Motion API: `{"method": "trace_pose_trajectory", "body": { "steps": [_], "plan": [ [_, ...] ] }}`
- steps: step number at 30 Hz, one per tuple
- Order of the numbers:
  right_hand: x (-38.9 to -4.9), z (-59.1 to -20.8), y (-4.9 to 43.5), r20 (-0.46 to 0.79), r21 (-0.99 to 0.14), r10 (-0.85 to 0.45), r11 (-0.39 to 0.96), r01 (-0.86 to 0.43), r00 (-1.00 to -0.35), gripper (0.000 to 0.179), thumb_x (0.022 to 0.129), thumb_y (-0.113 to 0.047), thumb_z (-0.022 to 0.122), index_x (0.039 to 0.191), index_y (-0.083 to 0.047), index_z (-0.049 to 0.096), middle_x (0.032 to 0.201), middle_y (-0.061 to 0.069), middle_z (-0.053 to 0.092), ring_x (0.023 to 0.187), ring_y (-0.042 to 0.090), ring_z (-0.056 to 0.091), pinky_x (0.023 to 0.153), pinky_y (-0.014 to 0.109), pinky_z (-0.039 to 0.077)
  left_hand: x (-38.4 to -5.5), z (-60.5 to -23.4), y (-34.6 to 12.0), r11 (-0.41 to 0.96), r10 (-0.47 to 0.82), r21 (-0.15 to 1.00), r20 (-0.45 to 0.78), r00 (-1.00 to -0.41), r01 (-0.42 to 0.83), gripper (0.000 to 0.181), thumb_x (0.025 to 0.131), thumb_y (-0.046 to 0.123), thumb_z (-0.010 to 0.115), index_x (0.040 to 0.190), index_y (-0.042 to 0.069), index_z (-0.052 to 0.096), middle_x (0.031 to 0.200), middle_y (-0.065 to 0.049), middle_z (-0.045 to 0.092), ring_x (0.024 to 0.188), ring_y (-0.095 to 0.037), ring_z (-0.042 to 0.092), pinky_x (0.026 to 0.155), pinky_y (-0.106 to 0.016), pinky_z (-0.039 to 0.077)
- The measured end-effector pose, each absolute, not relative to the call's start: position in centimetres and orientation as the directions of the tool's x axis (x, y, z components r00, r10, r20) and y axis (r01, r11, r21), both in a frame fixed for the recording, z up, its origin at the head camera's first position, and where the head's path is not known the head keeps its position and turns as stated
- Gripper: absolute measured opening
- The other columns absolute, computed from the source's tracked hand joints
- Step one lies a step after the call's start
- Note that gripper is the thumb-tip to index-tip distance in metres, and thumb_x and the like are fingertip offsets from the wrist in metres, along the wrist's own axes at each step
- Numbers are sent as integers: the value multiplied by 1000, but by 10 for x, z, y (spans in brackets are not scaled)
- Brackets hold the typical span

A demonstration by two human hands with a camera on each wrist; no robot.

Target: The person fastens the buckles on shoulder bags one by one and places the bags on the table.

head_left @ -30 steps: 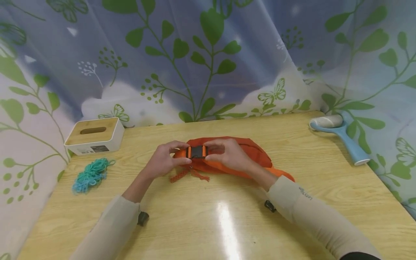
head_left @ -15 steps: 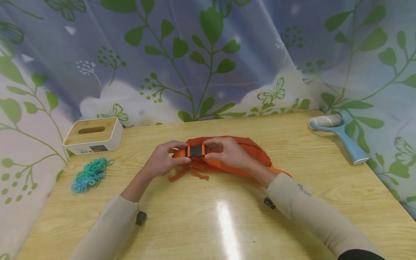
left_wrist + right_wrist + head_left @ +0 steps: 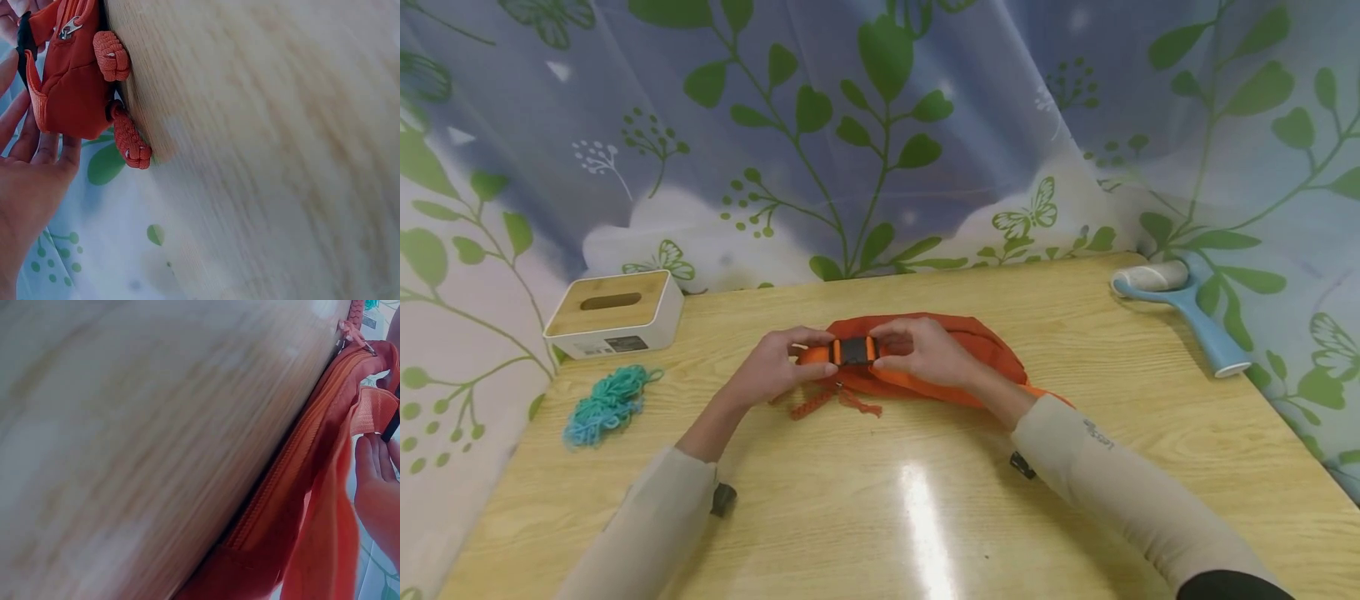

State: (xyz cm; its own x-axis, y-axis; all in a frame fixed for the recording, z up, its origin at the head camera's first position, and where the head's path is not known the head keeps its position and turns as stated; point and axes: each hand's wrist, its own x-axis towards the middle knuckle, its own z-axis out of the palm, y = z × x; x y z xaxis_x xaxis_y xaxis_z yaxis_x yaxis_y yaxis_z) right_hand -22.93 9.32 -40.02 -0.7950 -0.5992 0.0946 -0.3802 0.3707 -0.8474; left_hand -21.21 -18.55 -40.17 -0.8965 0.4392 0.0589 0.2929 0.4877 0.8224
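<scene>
An orange waist bag [image 3: 977,346] lies on the wooden table [image 3: 925,500] near its middle. Above its front edge both hands hold the orange strap at a black buckle [image 3: 855,350]. My left hand [image 3: 778,364] pinches the strap end left of the buckle. My right hand [image 3: 917,350] pinches the buckle's right side. Two orange zip pulls [image 3: 835,402] trail onto the table below the buckle. The left wrist view shows the bag [image 3: 72,81] with the zip pulls [image 3: 125,128] and my left hand [image 3: 31,181] beside it. The right wrist view shows the bag's zip [image 3: 294,469] and strap [image 3: 331,512].
A white tissue box with a wooden lid [image 3: 616,312] stands at the back left. A tangle of teal yarn [image 3: 606,404] lies in front of it. A blue lint roller [image 3: 1183,308] lies at the back right. A leaf-patterned curtain [image 3: 880,142] surrounds the table.
The hands and the buckle stay in nearly the same place; the view shifts very slightly. Nothing was let go or taken up.
</scene>
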Motion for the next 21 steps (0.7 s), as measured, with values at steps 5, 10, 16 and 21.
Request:
{"method": "trace_pose_trajectory", "body": {
  "steps": [5,10,16,21],
  "plan": [
    [-232,-401,92,73,-840,-599,394,-373,-797,49,91,-16,78,135,-2,63,131,13,65,117,24,65,97,38,53,-214,-403,-185,503,434,823,26,-900,266,48,90,26,80,132,6,66,129,-12,65,113,-30,61,89,-44,53],
    [-233,-403,91,47,-839,-598,411,-357,-800,48,92,-17,78,135,-1,63,130,13,66,116,24,65,96,38,54,-216,-404,-186,508,432,830,-13,-902,232,49,90,24,80,133,4,66,132,-15,63,103,-31,64,78,-36,55],
    [-233,-405,89,7,-836,-607,432,-338,-794,48,91,-15,78,134,0,63,128,13,66,117,26,65,96,35,54,-217,-406,-186,512,440,834,-49,-897,206,47,90,19,80,132,2,66,131,-19,62,92,-26,66,71,-32,54],
    [-234,-406,87,-14,-835,-607,445,-325,-794,49,90,-14,80,134,0,63,128,13,66,119,27,64,98,35,53,-216,-405,-185,534,445,820,-64,-893,207,46,90,17,79,130,1,66,129,-19,62,87,-23,62,69,-33,52]
  ]
}}
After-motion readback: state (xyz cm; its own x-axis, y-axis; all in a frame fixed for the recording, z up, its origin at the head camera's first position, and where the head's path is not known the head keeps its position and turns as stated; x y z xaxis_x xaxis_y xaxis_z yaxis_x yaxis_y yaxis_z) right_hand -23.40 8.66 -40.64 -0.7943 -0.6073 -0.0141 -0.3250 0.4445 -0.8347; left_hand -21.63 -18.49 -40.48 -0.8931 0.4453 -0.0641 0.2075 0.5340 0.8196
